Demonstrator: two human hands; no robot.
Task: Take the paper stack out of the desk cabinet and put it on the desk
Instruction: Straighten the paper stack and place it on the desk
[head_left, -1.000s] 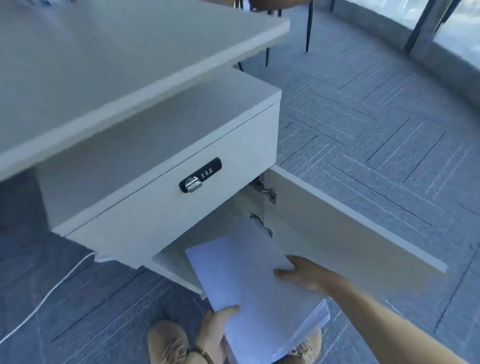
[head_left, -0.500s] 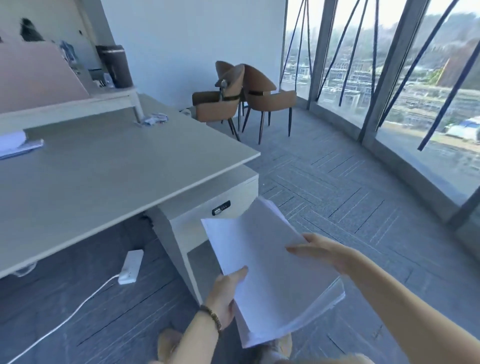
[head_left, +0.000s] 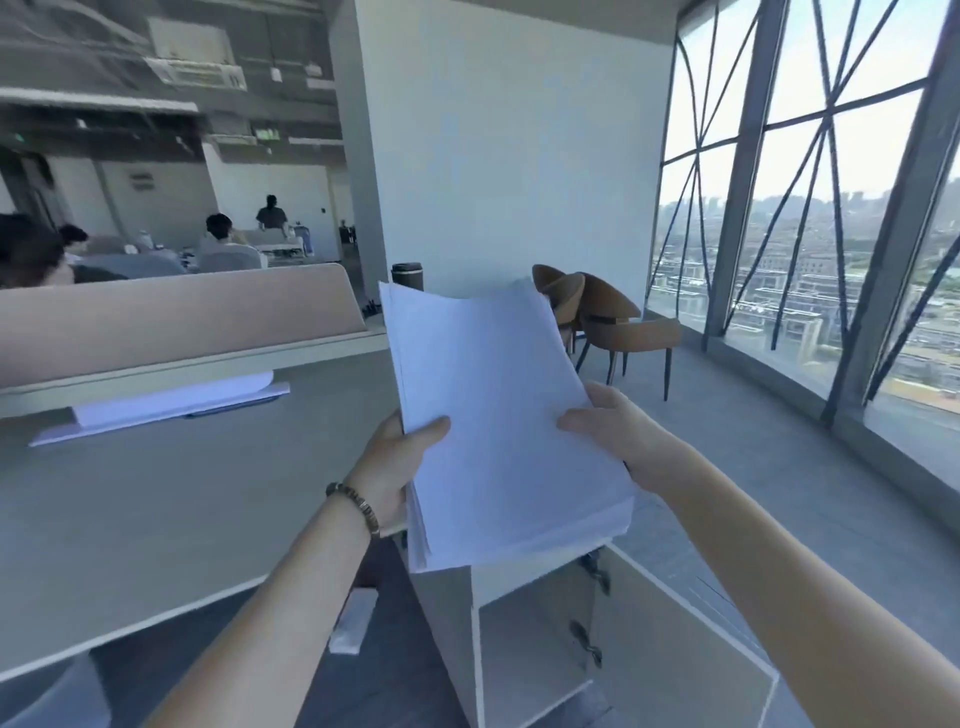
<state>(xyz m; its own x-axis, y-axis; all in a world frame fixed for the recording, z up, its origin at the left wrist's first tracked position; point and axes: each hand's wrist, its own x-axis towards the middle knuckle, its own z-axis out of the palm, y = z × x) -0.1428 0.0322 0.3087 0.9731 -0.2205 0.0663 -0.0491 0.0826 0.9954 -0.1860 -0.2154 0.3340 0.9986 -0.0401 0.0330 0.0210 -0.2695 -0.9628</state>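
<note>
A thick white paper stack (head_left: 493, 415) is held up in the air at chest height, above the right end of the light grey desk (head_left: 156, 499). My left hand (head_left: 397, 462) grips its left edge, thumb on top. On the right edge my right hand (head_left: 618, 436) holds it the same way. Below the stack stands the white desk cabinet (head_left: 530, 654), its door (head_left: 685, 639) swung open to the right and its inside shelf bare.
A beige divider panel (head_left: 176, 317) runs along the back of the desk, with white papers (head_left: 171, 400) lying under it. A dark cup (head_left: 408, 275) stands at the far corner. Two brown chairs (head_left: 613, 327) stand by the window. A white power strip (head_left: 353, 618) lies on the floor. People sit beyond the divider.
The paper stack has come out of the cabinet and risen to above desk level, with both hands on it throughout. The view has lifted from the cabinet to the room.
</note>
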